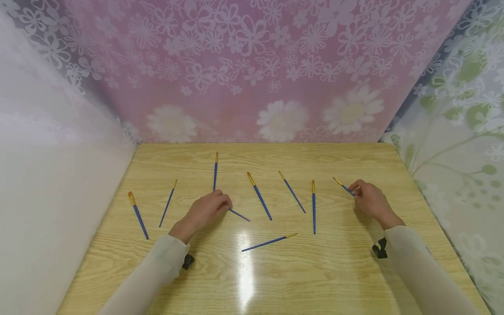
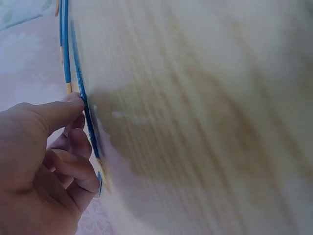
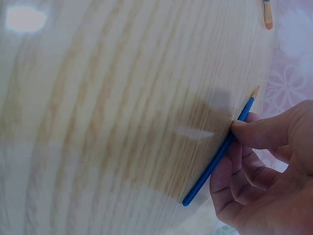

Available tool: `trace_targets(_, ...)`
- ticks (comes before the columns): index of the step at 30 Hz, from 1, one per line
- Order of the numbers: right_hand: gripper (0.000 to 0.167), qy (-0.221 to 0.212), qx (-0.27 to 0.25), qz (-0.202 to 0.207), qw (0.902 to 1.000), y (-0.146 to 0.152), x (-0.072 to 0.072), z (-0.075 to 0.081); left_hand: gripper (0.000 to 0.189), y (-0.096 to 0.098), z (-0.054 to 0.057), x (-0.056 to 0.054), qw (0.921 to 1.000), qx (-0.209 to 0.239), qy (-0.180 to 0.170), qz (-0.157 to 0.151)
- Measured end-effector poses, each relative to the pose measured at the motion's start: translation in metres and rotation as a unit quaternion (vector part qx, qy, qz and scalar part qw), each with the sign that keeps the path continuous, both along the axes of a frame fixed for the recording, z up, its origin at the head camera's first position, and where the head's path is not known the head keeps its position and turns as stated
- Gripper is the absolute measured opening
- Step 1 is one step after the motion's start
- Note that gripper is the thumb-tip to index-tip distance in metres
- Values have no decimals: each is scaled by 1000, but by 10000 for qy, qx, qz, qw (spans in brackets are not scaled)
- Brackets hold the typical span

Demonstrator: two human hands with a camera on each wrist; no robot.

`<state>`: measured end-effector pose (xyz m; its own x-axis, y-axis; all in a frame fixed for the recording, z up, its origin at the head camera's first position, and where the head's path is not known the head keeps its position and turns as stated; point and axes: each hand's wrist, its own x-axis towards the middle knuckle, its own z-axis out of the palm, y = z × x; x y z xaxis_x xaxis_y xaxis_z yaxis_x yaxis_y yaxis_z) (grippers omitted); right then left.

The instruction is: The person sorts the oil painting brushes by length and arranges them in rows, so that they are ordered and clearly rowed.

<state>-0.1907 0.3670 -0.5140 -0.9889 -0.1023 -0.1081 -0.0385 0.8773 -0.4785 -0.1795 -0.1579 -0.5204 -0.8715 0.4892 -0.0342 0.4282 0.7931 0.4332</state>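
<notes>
My left hand [image 1: 204,212] is over the left-middle of the table, pinching a thin blue paintbrush [image 1: 239,215] whose handle end points right and toward me. In the left wrist view that paintbrush [image 2: 80,73] runs past the thumb and fingertips, its gold ferrule lower down. Over on the right, my right hand [image 1: 372,200] holds another blue paintbrush [image 1: 343,186] between thumb and fingers. Its bristle end points to the far left. The right wrist view shows this paintbrush [image 3: 210,164] close to the wood surface, with the thumb [image 3: 259,132] against the handle.
Several more blue paintbrushes lie spread on the wooden table [image 1: 307,280]: a wide flat one [image 1: 138,215] and a thin one [image 1: 168,203] at left, one [image 1: 215,175] beyond my left hand, and one [image 1: 269,242] lying crosswise in front. Flowered cloth [image 1: 252,87] stands behind.
</notes>
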Motion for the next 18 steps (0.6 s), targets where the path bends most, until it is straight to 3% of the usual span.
trace_targets(5,26,9,7,7,10000,-1,0,1,8,-4,-2,4,9999,48,9,-92)
trace_targets(18,27,-6,49,40,10000,-2,0,3,4,-11,0,21,9992,-50,-395,102)
